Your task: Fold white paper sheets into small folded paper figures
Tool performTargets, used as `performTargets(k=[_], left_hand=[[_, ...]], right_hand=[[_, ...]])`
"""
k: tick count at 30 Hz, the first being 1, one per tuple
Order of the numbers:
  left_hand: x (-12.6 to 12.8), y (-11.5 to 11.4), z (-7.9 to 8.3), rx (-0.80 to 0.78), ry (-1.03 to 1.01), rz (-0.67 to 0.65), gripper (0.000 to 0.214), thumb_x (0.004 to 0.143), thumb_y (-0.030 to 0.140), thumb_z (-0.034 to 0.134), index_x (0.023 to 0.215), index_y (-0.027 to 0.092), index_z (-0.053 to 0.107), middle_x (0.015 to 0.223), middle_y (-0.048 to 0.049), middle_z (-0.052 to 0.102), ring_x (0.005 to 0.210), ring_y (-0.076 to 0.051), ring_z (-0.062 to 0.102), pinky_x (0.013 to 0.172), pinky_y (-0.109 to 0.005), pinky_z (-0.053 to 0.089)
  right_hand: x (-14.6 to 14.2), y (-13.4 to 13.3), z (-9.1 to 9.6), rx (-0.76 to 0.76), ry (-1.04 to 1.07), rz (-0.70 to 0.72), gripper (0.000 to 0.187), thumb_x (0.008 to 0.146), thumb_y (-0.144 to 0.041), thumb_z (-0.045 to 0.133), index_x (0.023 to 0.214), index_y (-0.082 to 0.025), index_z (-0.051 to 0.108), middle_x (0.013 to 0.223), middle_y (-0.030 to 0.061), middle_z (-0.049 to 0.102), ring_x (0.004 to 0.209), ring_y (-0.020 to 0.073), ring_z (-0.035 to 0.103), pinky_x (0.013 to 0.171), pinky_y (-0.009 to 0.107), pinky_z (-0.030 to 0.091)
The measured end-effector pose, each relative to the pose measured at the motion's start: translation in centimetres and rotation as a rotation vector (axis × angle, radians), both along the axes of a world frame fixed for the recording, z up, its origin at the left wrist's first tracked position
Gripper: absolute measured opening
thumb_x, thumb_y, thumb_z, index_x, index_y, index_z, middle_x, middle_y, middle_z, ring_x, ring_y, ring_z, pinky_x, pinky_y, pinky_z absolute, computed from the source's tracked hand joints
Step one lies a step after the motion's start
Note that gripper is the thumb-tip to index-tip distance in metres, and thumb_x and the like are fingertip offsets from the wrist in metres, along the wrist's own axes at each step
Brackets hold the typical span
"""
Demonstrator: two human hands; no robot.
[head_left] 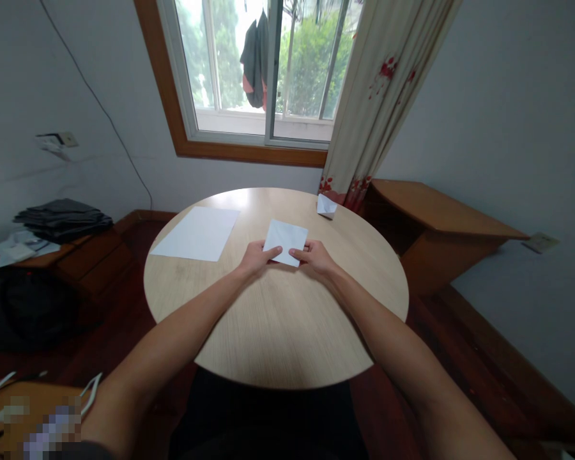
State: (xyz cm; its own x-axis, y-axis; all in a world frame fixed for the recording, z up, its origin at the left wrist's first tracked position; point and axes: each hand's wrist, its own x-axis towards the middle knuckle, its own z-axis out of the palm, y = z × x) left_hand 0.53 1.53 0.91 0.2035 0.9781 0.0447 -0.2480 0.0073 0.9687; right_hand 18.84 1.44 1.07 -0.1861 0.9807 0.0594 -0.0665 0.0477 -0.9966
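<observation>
A white, roughly square piece of folded paper (286,237) is held between both hands over the middle of the table. My left hand (259,255) grips its lower left corner, thumb on top and fingers beneath. On the opposite side, my right hand (315,255) pinches the lower right edge with the thumb pressed on the upper face. The fingers under the paper are mostly hidden. To the left lies a larger flat white sheet (199,234). A small folded paper piece (326,206) stands near the table's far right edge.
The round wooden table (287,332) stands before a window (263,70) with a patterned curtain (378,83). At the right is a brown wooden desk (450,207). Dark folded cloth (62,219) lies on a low cabinet at the left, with a black bag (23,306) beside it.
</observation>
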Motion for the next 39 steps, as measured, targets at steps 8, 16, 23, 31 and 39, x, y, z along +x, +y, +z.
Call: performTargets(k=[8, 16, 23, 31, 39], left_hand=[[0.0, 0.0, -0.1, 0.038, 0.006, 0.023, 0.056, 0.043, 0.045, 0.087, 0.079, 0.006, 0.068, 0.078, -0.0095, 0.070, 0.069, -0.021, 0.065, 0.069, -0.036, 0.054], [-0.2, 0.2, -0.1, 0.057, 0.012, 0.059, 0.055, 0.046, 0.049, 0.085, 0.078, 0.007, 0.067, 0.076, -0.0086, 0.069, 0.069, -0.020, 0.064, 0.065, -0.034, 0.055], [-1.0, 1.1, 0.1, -0.011, 0.018, -0.009, 0.043, 0.054, 0.044, 0.083, 0.074, 0.009, 0.067, 0.077, -0.0073, 0.069, 0.073, -0.018, 0.066, 0.070, -0.031, 0.056], [-1.5, 1.2, -0.1, -0.020, 0.073, -0.093, 0.044, 0.057, 0.046, 0.080, 0.077, 0.009, 0.069, 0.076, -0.0073, 0.071, 0.070, -0.019, 0.067, 0.071, -0.032, 0.056], [-1.5, 1.2, 0.1, -0.001, 0.108, -0.047, 0.040, 0.056, 0.044, 0.081, 0.071, 0.009, 0.067, 0.068, -0.0052, 0.069, 0.066, -0.019, 0.068, 0.066, -0.030, 0.056]], right_hand=[[0.0, 0.0, -0.2, -0.007, -0.017, 0.035, 0.049, 0.049, -0.042, 0.085, 0.082, -0.010, 0.069, 0.077, 0.0087, 0.073, 0.063, 0.0176, 0.064, 0.056, 0.027, 0.049], [0.3, 0.0, 0.1, -0.050, -0.046, 0.076, 0.049, 0.046, -0.037, 0.088, 0.083, -0.011, 0.069, 0.073, 0.0063, 0.072, 0.055, 0.0131, 0.063, 0.052, 0.023, 0.050], [1.5, 0.4, 0.4, -0.025, -0.093, 0.029, 0.039, 0.053, -0.033, 0.085, 0.079, -0.011, 0.068, 0.067, 0.0052, 0.070, 0.053, 0.0134, 0.063, 0.049, 0.022, 0.051], [2.2, 0.4, 0.4, -0.043, -0.095, 0.050, 0.033, 0.057, -0.030, 0.081, 0.079, -0.010, 0.068, 0.065, 0.0049, 0.069, 0.052, 0.0137, 0.064, 0.048, 0.020, 0.052], [2.4, 0.6, 0.4, -0.053, -0.112, 0.047, 0.029, 0.059, -0.030, 0.080, 0.076, -0.010, 0.067, 0.064, 0.0055, 0.068, 0.051, 0.0140, 0.063, 0.046, 0.021, 0.052]])
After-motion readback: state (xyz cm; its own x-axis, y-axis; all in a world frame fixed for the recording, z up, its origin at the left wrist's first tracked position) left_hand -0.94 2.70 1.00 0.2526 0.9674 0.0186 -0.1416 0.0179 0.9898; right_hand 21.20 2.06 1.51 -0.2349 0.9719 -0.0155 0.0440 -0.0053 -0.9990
